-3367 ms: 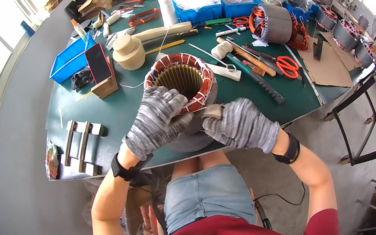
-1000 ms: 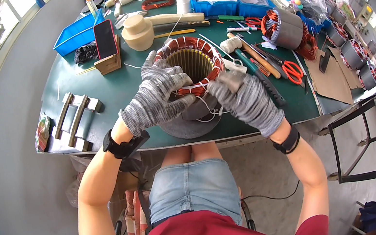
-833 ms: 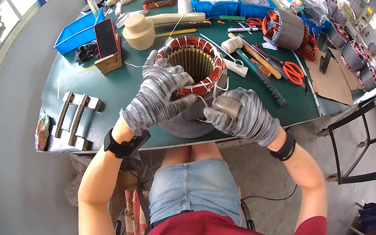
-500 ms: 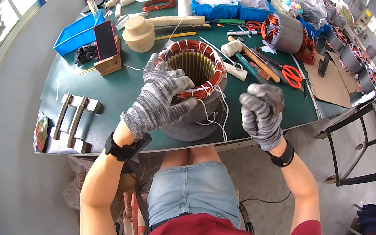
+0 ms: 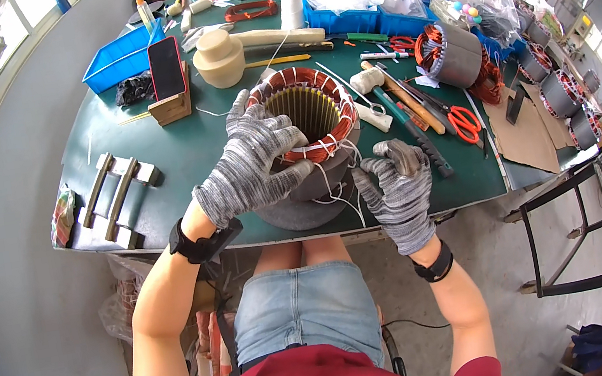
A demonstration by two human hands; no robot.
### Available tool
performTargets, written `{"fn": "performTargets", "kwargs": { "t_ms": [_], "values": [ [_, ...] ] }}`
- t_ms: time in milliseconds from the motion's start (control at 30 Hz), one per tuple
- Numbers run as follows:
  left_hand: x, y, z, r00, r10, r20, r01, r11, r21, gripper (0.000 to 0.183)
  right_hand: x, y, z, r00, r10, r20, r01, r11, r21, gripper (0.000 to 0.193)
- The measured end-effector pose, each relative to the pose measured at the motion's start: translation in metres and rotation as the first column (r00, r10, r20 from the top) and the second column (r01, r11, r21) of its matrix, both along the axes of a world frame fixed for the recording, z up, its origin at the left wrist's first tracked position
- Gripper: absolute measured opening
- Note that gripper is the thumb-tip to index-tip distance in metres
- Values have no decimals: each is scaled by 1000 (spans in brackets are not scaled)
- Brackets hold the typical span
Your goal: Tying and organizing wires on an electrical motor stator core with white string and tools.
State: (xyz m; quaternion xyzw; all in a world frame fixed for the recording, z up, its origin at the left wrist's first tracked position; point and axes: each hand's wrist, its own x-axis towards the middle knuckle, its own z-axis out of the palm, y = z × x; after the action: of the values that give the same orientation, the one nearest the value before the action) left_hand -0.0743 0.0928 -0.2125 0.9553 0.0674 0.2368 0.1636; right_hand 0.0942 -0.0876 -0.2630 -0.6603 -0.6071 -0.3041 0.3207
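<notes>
A motor stator (image 5: 315,178) stands upright on a round dark grey base (image 5: 298,216) at the table's front edge. Copper windings (image 5: 343,132) ring its top, bound with white cord; yellowish slot liners show inside. My left hand (image 5: 253,156), in a grey knit glove, grips the near left side of the winding ring, fingers over the rim. Loose ends of white lacing cord (image 5: 358,206) hang down the stator's near right side. Beside them is my right hand (image 5: 400,192), also gloved, thumb apart from the partly bent fingers. I make out no cord held in it.
Right of the stator lie a white-headed mallet (image 5: 371,81), red-handled scissors (image 5: 465,123) and a dark green bar (image 5: 418,134). Another stator (image 5: 457,57) lies behind them. At left are a metal rack (image 5: 114,198), a phone on a wooden stand (image 5: 172,106) and a blue bin (image 5: 116,64).
My right hand has moved left, close to the hanging cord, and its thumb has spread from the fingers. My left hand stays on the winding ring.
</notes>
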Motion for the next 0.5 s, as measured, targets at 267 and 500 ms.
{"fn": "performTargets", "kwargs": {
  "t_ms": [267,500],
  "values": [
    [0,-4,5,991,-57,124,44,994,100,20,-13,-31,17,893,257,-369,-77,896,437,18],
    [0,-7,5,990,-33,136,21,996,92,21,-33,7,75,-353,845,-403,-307,302,903,16]
  ]
}}
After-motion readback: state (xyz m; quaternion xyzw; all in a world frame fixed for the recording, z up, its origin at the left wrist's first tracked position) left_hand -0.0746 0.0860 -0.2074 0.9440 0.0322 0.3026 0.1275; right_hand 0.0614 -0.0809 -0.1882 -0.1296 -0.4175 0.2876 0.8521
